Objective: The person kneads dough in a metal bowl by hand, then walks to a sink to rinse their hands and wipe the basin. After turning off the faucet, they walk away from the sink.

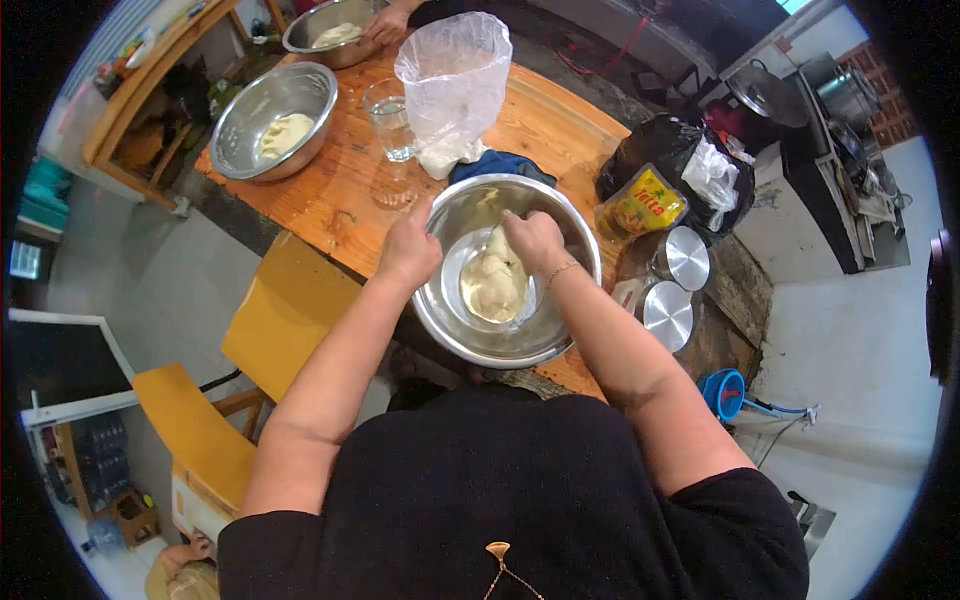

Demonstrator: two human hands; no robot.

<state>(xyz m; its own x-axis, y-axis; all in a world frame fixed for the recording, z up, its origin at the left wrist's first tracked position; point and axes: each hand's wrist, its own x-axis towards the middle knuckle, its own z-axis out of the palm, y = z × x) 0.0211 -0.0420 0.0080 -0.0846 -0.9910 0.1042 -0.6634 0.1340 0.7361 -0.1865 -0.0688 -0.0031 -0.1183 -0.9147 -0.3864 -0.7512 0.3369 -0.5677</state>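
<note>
A person worked pale dough [495,285] in a steel bowl [450,325] on a wooden desk [340,200].
Bracing the bowl firmly while pulling would probably stop it sliding. The left hand [410,250] curled its fingers over the bowl's left rim; the right hand [535,240] pinched its fingers together on the dough's top.

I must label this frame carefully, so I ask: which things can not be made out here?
- Head view, right hand: fingertips hidden under its own back, in the dough.
- Head view, left hand: grip on the bowl rim hidden by the hand's back.
- Head view, yellow packet: print too small to read.
- Head view, another person's hand: arm cut off by the top edge.
</note>
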